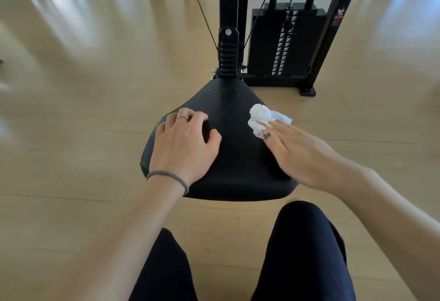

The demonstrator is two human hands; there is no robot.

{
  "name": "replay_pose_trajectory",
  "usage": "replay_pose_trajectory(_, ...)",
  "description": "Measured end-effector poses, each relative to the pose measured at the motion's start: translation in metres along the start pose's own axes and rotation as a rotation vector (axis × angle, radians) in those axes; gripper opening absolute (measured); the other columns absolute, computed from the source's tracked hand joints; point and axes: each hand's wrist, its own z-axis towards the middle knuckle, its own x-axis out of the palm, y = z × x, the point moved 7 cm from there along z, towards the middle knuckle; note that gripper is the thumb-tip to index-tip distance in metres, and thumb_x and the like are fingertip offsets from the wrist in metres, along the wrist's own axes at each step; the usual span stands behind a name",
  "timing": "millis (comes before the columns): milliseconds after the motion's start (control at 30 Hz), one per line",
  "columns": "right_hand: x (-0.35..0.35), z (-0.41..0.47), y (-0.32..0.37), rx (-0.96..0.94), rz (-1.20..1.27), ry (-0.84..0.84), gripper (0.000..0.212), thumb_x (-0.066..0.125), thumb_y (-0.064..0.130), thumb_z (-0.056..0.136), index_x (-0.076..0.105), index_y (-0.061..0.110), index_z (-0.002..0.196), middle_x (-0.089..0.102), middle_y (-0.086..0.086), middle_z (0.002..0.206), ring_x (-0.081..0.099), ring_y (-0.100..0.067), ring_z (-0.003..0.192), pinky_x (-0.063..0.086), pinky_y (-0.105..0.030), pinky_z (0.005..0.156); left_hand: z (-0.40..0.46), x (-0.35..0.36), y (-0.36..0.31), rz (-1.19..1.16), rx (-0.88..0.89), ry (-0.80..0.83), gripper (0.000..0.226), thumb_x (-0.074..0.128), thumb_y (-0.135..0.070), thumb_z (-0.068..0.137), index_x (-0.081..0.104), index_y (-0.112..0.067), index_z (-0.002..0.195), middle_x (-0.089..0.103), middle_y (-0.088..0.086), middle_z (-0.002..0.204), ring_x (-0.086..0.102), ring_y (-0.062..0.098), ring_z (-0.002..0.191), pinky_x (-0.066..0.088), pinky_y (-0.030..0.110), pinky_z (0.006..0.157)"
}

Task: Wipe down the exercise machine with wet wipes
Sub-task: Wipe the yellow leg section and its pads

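The black padded seat of the exercise machine lies in the middle of the head view. My left hand rests on the seat's left side with its fingers bent down onto the pad, holding nothing. My right hand lies flat over the right side of the seat, fingers straight. Its fingertips press a crumpled white wet wipe against the seat's right edge. Part of the wipe spreads out past the fingers toward the floor side.
Behind the seat stands the machine's black upright post with cables, and a black weight stack in its frame to the right. Light wooden floor surrounds the machine. My legs in dark trousers are at the bottom.
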Motion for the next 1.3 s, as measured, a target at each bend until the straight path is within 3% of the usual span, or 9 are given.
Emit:
replay_pose_trajectory(67,-0.005,0.025,-0.006,0.039,0.005,0.075,0.039,0.022,0.029,0.111,0.054,0.020,0.130,0.054,0.002,0.133,0.044,-0.004,0.113,0.026,-0.020,0.085,0.000,-0.001,0.000,-0.033,-0.007,-0.025,0.036,0.048,-0.045,0.095,0.059,-0.029,0.126,0.055,-0.008,0.131,0.049,0.018,0.122,0.039,0.039,0.108)
replay_pose_trajectory(167,0.000,0.086,-0.002,-0.001,-0.052,0.136,0.044,0.020,0.024,0.112,0.049,0.009,0.140,0.040,-0.005,0.152,0.031,-0.014,0.139,0.023,-0.027,0.109,-0.002,-0.005,0.003,-0.089,-0.035,-0.092,0.033,0.053,-0.041,0.090,0.065,-0.027,0.117,0.061,-0.011,0.122,0.055,0.014,0.115,0.045,0.040,0.104)
replay_pose_trajectory(267,0.020,0.144,0.004,0.027,0.047,0.145,0.043,0.019,0.017,0.110,0.056,0.003,0.127,0.049,-0.018,0.141,0.042,-0.030,0.133,0.027,-0.046,0.119,-0.003,-0.011,0.011,-0.151,-0.136,-0.183,0.025,0.056,-0.034,0.088,0.067,-0.025,0.109,0.064,-0.012,0.114,0.057,0.015,0.106,0.049,0.041,0.096)
replay_pose_trajectory(333,0.029,0.156,0.031,-0.082,-0.029,0.201,0.044,0.016,0.018,0.111,0.054,0.005,0.130,0.053,-0.014,0.137,0.047,-0.026,0.127,0.028,-0.043,0.118,-0.006,-0.016,0.014,-0.174,-0.196,-0.247,0.022,0.054,-0.031,0.090,0.067,-0.023,0.107,0.064,-0.010,0.108,0.057,0.018,0.100,0.049,0.042,0.091)
replay_pose_trajectory(500,0.051,0.138,0.074,-0.337,-0.160,0.386,0.049,0.014,0.027,0.113,0.036,0.015,0.154,0.025,-0.002,0.167,0.021,-0.017,0.153,0.014,-0.029,0.120,-0.005,-0.018,0.014,-0.143,-0.277,-0.283,0.023,0.047,-0.029,0.093,0.065,-0.021,0.105,0.058,-0.009,0.097,0.054,0.020,0.092,0.044,0.038,0.082)
replay_pose_trajectory(700,0.010,0.177,0.019,-0.091,-0.196,0.256,0.052,0.013,0.032,0.112,0.043,0.014,0.151,0.039,-0.009,0.158,0.036,-0.031,0.144,0.024,-0.038,0.117,-0.006,-0.017,0.018,-0.126,-0.325,-0.270,0.021,0.051,-0.033,0.093,0.065,-0.025,0.105,0.061,-0.011,0.105,0.055,0.014,0.089,0.046,0.035,0.081)
replay_pose_trajectory(900,0.057,0.161,0.071,-0.400,-0.168,0.374,0.052,0.013,0.031,0.111,0.040,0.018,0.153,0.028,-0.002,0.165,0.020,-0.018,0.153,0.015,-0.039,0.126,-0.006,-0.017,0.013,-0.110,-0.311,-0.251,0.021,0.052,-0.037,0.090,0.065,-0.026,0.102,0.061,-0.012,0.100,0.056,0.016,0.091,0.048,0.037,0.082)
replay_pose_trajectory(1100,0.024,0.199,0.028,-0.097,-0.199,0.251,0.046,0.016,0.020,0.110,0.049,0.006,0.139,0.051,-0.019,0.144,0.049,-0.038,0.131,0.036,-0.045,0.109,-0.007,-0.016,0.019,-0.116,-0.340,-0.267,0.017,0.053,-0.035,0.090,0.065,-0.027,0.100,0.060,-0.015,0.100,0.051,0.012,0.086,0.042,0.030,0.077)
replay_pose_trajectory(1300,0.013,0.135,-0.006,0.007,-0.172,0.106,0.042,0.021,0.030,0.110,0.053,0.009,0.128,0.057,-0.016,0.129,0.054,-0.035,0.115,0.043,-0.045,0.090,-0.006,-0.016,0.017,-0.125,-0.296,-0.267,0.015,0.057,-0.033,0.090,0.066,-0.026,0.098,0.057,-0.015,0.096,0.051,0.011,0.084,0.049,0.035,0.080)
